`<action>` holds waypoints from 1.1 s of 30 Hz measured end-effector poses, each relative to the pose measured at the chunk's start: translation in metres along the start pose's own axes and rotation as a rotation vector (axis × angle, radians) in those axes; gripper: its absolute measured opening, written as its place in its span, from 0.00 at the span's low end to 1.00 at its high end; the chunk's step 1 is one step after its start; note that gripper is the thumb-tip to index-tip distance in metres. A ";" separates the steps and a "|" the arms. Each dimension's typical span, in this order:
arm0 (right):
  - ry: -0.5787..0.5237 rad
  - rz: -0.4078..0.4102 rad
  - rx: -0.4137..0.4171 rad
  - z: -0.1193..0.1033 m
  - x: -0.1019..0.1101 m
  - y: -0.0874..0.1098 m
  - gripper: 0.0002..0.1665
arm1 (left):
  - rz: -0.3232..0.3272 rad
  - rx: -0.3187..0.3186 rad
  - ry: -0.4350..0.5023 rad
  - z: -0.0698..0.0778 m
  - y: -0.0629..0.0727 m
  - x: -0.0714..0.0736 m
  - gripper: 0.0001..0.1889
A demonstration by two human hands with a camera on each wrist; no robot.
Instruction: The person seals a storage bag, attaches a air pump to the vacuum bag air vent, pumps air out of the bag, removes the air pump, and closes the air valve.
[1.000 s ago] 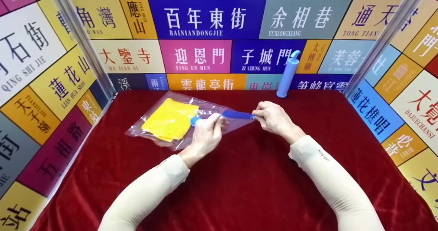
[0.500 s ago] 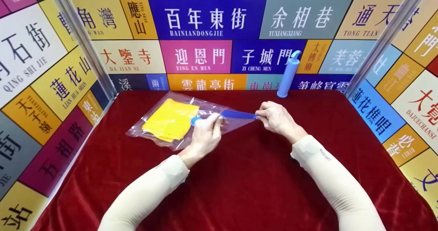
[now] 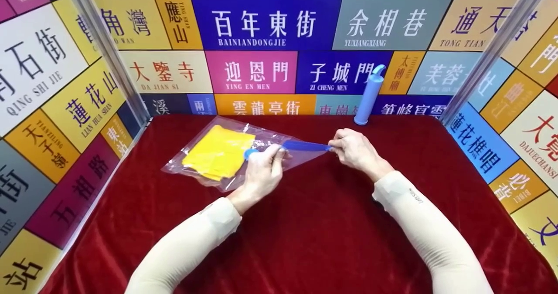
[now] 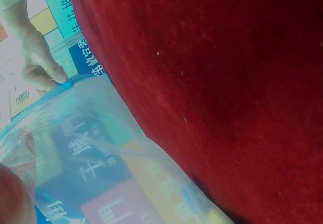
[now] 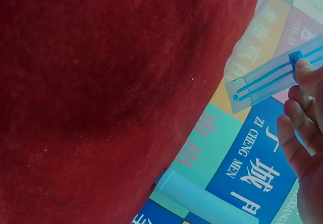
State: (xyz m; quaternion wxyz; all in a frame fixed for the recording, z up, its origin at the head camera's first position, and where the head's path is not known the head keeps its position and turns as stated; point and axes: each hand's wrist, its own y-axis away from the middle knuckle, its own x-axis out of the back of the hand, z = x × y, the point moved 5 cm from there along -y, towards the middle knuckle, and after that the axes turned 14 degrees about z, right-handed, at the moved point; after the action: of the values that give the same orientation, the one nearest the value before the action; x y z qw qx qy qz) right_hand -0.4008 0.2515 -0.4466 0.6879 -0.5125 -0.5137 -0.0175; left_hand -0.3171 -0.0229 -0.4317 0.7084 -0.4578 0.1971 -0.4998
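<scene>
A clear plastic zip bag [image 3: 301,155] with a folded yellow cloth [image 3: 218,152] inside is held over the table. A round blue valve [image 3: 250,153] shows on the bag beside my left hand [image 3: 263,167], which grips the bag near one end of its blue zip strip [image 3: 307,146]. My right hand [image 3: 355,150] is at the strip's other end. In the right wrist view, its thumb presses on a small blue slider [image 5: 297,62] on the double-lined strip, while the other fingers are loosely bent. Only a thumb [image 4: 14,196] of my left hand shows in the left wrist view.
A light-blue hand pump [image 3: 369,98] with a hooked handle stands upright at the back of the table, behind my right hand. Dark red velvet [image 3: 296,237] covers the table. Panels with printed place names [image 3: 266,21] rise behind and on both sides, with clear posts at the corners.
My right hand has shifted slightly to the right, keeping hold at the end of the zip strip. My left hand and the yellow cloth stay nearly in place.
</scene>
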 end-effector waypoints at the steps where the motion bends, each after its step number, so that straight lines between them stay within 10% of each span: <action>1: 0.000 -0.001 -0.002 0.000 0.000 0.000 0.06 | 0.003 -0.003 -0.001 0.000 0.000 0.000 0.10; 33: 0.047 -0.048 -0.114 0.016 -0.003 0.010 0.05 | -0.002 0.028 0.033 0.001 0.002 0.002 0.12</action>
State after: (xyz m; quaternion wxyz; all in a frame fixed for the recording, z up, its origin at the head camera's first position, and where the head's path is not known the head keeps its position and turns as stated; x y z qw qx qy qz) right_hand -0.4079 0.2656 -0.4565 0.6690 -0.5378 -0.5076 -0.0750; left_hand -0.3146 -0.0245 -0.4324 0.7110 -0.4395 0.2014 -0.5106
